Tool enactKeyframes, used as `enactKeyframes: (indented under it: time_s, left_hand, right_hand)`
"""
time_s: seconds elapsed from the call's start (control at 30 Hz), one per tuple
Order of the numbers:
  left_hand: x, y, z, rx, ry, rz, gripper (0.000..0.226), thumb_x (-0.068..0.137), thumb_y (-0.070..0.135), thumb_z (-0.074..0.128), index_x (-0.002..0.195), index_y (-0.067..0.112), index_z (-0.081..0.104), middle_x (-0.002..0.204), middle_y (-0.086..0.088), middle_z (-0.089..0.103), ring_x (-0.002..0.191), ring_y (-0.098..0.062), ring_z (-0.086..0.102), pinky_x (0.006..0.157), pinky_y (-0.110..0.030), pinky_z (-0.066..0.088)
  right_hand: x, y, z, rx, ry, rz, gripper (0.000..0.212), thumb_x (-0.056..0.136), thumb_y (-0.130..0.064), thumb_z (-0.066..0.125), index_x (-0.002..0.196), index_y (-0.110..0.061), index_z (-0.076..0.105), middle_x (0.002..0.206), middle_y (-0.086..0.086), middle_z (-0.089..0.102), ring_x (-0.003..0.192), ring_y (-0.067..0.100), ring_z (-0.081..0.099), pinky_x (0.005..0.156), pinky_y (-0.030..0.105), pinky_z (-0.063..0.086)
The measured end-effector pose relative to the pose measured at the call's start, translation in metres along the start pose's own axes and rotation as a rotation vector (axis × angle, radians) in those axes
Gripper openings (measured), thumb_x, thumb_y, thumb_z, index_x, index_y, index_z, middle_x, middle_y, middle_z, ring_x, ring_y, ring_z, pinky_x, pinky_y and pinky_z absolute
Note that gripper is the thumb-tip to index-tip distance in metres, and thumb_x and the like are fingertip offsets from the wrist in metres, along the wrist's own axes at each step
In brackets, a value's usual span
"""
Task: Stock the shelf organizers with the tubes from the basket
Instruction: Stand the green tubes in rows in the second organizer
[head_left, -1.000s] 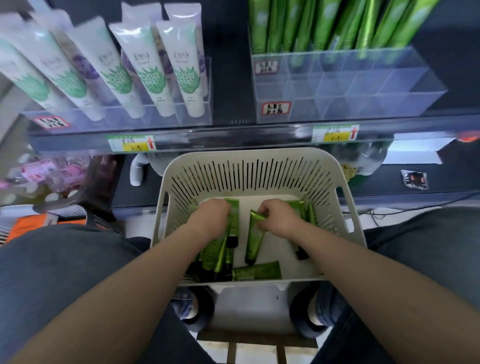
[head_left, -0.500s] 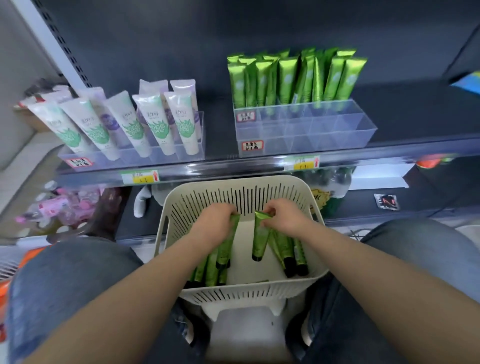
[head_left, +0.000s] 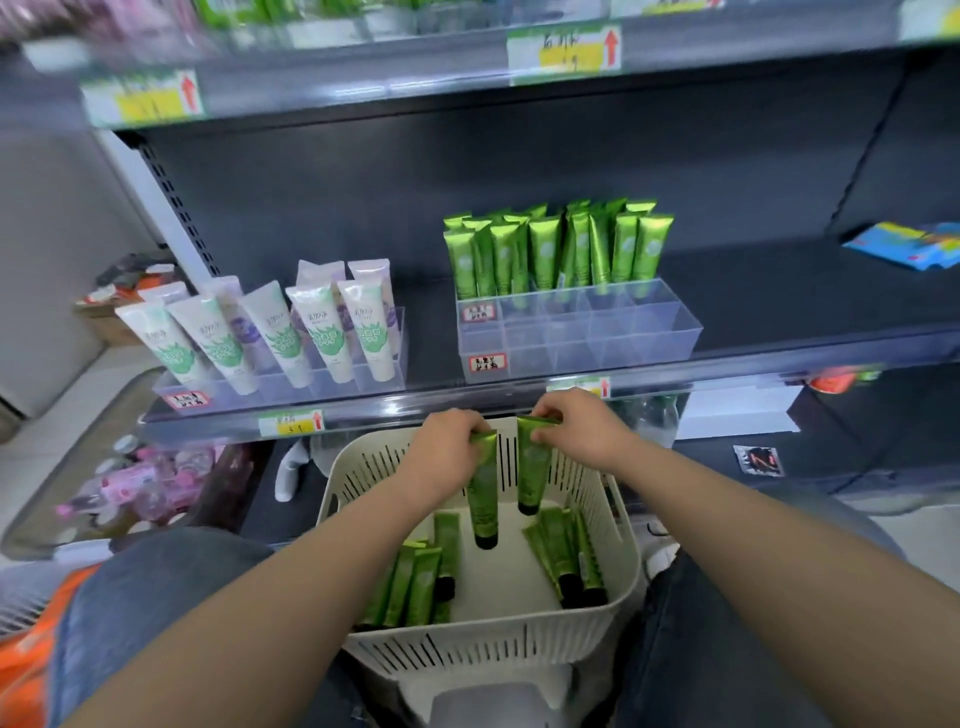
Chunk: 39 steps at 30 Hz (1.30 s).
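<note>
The left hand (head_left: 447, 460) is pinching a green tube (head_left: 483, 501) by its flat crimped end, and the right hand (head_left: 584, 434) is pinching a second green tube (head_left: 532, 475) in the same way. Both tubes are hanging cap down, side by side, just above the far part of the basket (head_left: 470, 652), in the lower middle of the frame. They are slim, with a shiny metallic green skin and a small black cap.

The basket is of cream plastic, with thin vertical slots in its walls and rounded corners. On its pale floor, loose tubes (head_left: 418, 582) are lying in two groups, left and right.

In the middle right of the frame, a clear organizer (head_left: 579, 338) of hard transparent plastic is sitting on the dark shelf (head_left: 779, 306). Its back cells are holding standing green tubes (head_left: 556, 249), each with a pale round mark, perhaps a logo, too blurred to read. At the middle left, white tubes (head_left: 280, 332) with green print are leaning in another clear tray.
</note>
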<state>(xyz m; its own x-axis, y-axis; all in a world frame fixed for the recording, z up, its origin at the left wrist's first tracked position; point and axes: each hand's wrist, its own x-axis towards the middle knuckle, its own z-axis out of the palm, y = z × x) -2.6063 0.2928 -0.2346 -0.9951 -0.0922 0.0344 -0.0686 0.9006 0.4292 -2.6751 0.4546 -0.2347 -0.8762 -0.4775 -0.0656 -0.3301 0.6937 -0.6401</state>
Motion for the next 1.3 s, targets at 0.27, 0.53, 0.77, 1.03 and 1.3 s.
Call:
enactKeyframes:
  time_s: [0.27,0.53,0.77,1.03,1.3]
  left_hand:
    - [0.025,0.022,-0.031,-0.013,0.057,0.039,0.026,0.09,0.007,0.051,0.108,0.016,0.069,0.109,-0.006,0.068,0.101,-0.024,0.06,0.085,-0.03,0.046]
    - [0.057,0.029,-0.068,-0.037,0.119,0.041,0.027,0.091,0.006,0.05,0.105,0.019,0.069,0.106,-0.005,0.069,0.098,-0.025,0.063,0.084,-0.031,0.049]
    - [0.083,0.034,-0.097,-0.016,0.173,0.05,0.027,0.093,0.007,0.05,0.11,0.019,0.067,0.107,-0.007,0.068,0.092,-0.025,0.063,0.076,-0.026,0.046]
    - [0.119,0.036,-0.119,-0.001,0.236,0.075,0.027,0.093,0.007,0.049,0.112,0.017,0.066,0.11,-0.007,0.066,0.098,-0.027,0.061,0.085,-0.031,0.048]
    - [0.152,0.031,-0.126,0.0,0.292,0.088,0.031,0.093,0.007,0.047,0.117,0.017,0.064,0.117,-0.007,0.065,0.107,-0.029,0.059,0.089,-0.031,0.048]
  right_hand:
    - [0.017,-0.009,-0.034,-0.002,0.048,-0.058,0.011,0.085,-0.014,0.065,0.095,-0.012,0.069,0.096,0.005,0.064,0.088,0.018,0.057,0.075,0.026,0.04]
    - [0.04,-0.027,-0.062,0.048,0.055,-0.108,0.004,0.087,-0.014,0.063,0.085,-0.017,0.064,0.088,0.002,0.063,0.085,0.019,0.057,0.076,0.031,0.043]
    - [0.063,-0.042,-0.079,0.053,0.079,-0.147,0.003,0.087,-0.012,0.062,0.086,-0.013,0.065,0.088,0.009,0.065,0.084,0.019,0.057,0.073,0.03,0.042]
    - [0.097,-0.06,-0.107,0.041,0.14,-0.177,0.007,0.089,-0.015,0.059,0.094,-0.017,0.064,0.087,0.004,0.06,0.08,0.02,0.054,0.067,0.025,0.037]
    - [0.134,-0.069,-0.121,0.042,0.23,-0.166,0.027,0.091,-0.018,0.058,0.117,-0.013,0.061,0.11,0.003,0.058,0.09,0.018,0.054,0.07,0.02,0.033]
